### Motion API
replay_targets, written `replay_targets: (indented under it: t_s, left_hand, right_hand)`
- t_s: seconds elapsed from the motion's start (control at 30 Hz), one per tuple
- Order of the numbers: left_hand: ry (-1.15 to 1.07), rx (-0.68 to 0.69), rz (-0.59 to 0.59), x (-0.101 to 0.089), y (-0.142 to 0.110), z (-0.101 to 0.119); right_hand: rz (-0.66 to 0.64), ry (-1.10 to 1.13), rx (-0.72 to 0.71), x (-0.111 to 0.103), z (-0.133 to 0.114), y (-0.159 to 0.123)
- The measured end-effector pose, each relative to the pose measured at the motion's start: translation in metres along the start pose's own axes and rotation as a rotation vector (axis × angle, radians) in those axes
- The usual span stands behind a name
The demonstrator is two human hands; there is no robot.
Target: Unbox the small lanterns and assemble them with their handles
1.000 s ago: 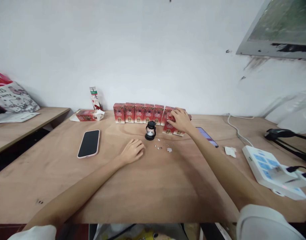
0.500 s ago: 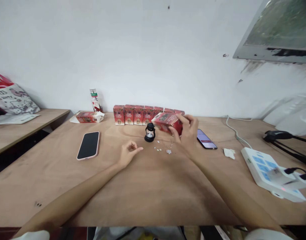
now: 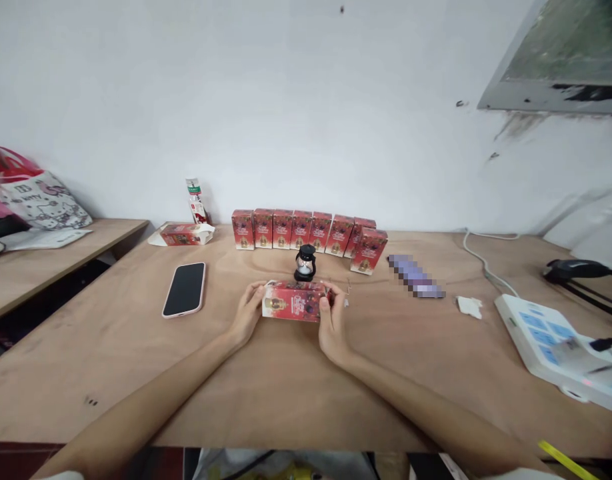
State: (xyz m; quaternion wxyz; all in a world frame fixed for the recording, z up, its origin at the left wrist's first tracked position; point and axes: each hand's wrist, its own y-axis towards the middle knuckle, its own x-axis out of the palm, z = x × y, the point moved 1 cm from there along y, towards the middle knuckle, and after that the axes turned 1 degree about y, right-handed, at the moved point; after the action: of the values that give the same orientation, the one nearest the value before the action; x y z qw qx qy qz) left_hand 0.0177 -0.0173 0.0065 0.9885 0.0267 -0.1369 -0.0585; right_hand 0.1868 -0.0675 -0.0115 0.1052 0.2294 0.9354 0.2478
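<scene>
Both hands hold a red carton lying sideways, its printed face with a gold lantern picture towards me. At its left end, my left hand has the fingers closed on the edge. My right hand grips the right end, thumb on the front face. Just behind the carton stands a small black toy lantern with a clear middle. A small pale piece lies right of my right fingers. Behind the lantern runs a row of upright red cartons, with one more carton in front of its right end.
A pink-edged phone lies left, another phone, blurred out, right. Far left are an opened red carton and a small bottle. On the right sit crumpled white paper and a white power strip with its cable.
My right hand has brought the carton left and nearer, turning its printed face towards me. My left hand has taken its left end. The carton now hides most small pieces on the table.
</scene>
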Motion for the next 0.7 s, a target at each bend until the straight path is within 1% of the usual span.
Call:
replay_targets:
  t_s: [0.17,0.23,0.33,0.43,0.5,0.6,0.7]
  left_hand:
    - [0.003,-0.203,-0.237,0.005,-0.007,0.009]
    - [-0.02,-0.242,-0.272,0.003,-0.007,0.011]
    - [-0.068,-0.252,-0.256,0.002,-0.006,0.013]
    - [-0.104,-0.233,-0.198,0.003,-0.005,0.015]
    - [-0.103,-0.215,-0.15,0.003,-0.005,0.016]
    - [-0.091,-0.206,-0.114,0.003,-0.005,0.016]
    - [-0.084,-0.203,-0.126,0.003,-0.004,0.016]
  right_hand:
    - [-0.032,0.047,0.005,-0.003,-0.003,0.003]
    - [-0.019,0.042,0.035,-0.006,-0.003,0.006]
    - [-0.058,0.083,0.068,-0.009,-0.003,0.008]
    - [-0.166,0.191,0.064,-0.009,-0.003,0.006]
    - [-0.226,0.217,0.086,-0.008,-0.002,0.005]
    - [-0.258,0.169,0.113,-0.007,0.0,0.005]
    - [-0.25,0.088,0.075,-0.006,-0.001,0.005]
